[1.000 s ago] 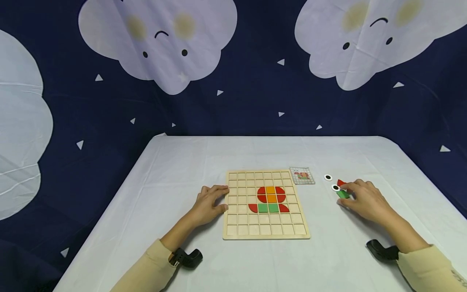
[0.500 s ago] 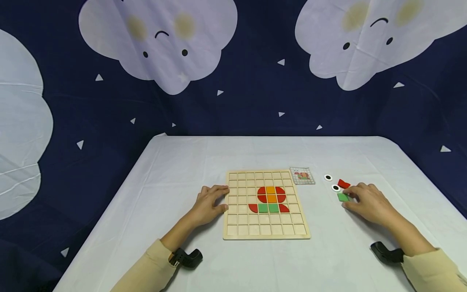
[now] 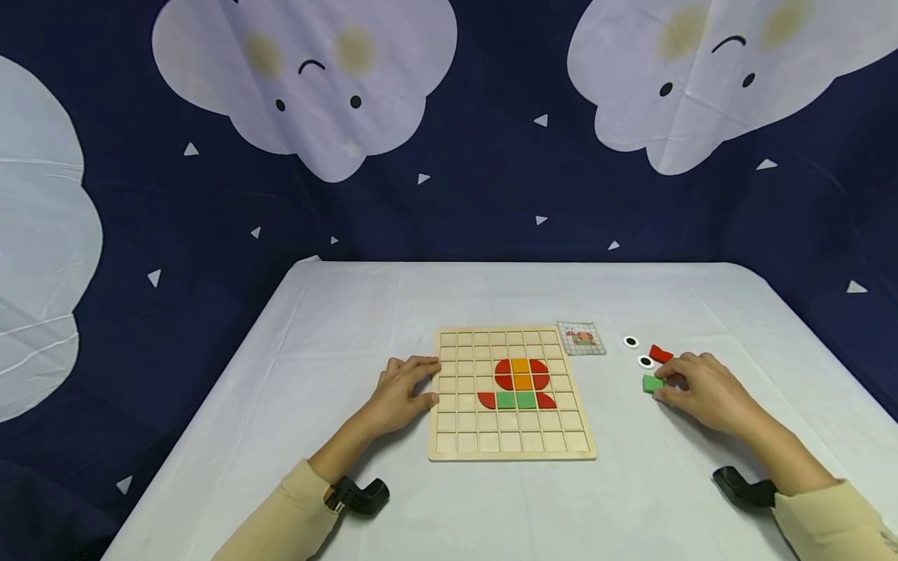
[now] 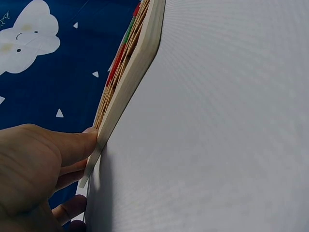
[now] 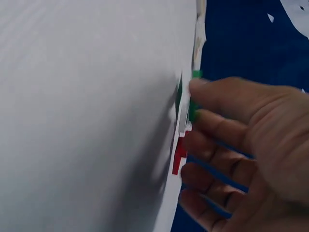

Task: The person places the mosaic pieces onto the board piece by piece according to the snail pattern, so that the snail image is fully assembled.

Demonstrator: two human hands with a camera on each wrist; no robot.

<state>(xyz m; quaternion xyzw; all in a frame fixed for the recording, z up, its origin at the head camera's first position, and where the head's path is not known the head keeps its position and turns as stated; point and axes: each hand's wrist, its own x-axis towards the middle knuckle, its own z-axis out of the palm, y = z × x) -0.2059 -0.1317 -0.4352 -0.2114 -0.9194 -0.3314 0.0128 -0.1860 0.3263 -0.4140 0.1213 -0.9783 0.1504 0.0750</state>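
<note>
My right hand (image 3: 708,392) pinches a green square tile (image 3: 652,385) between thumb and index finger, on the right side of the table. The right wrist view shows the tile's green edge (image 5: 194,110) between those fingertips, standing off the white cloth. Just beyond lie a red tile (image 3: 660,354) and two white discs with black centres, a nearer disc (image 3: 641,360) and a farther disc (image 3: 631,342). My left hand (image 3: 401,395) touches the left edge of a wooden grid board (image 3: 512,443), thumb and fingers spread along it. Red, orange and green tiles fill several of its squares.
A clear gridded card (image 3: 581,338) with a small coloured picture lies by the board's far right corner. White cloth covers the table (image 3: 365,304). Behind it hangs a dark blue curtain (image 3: 484,218) with cloud prints. Each wrist carries a black camera mount (image 3: 368,497).
My right hand has drawn the green tile toward me and a little left, and the tile now sits between its fingertips. The red tile shows more fully. My left hand and the board stay put.
</note>
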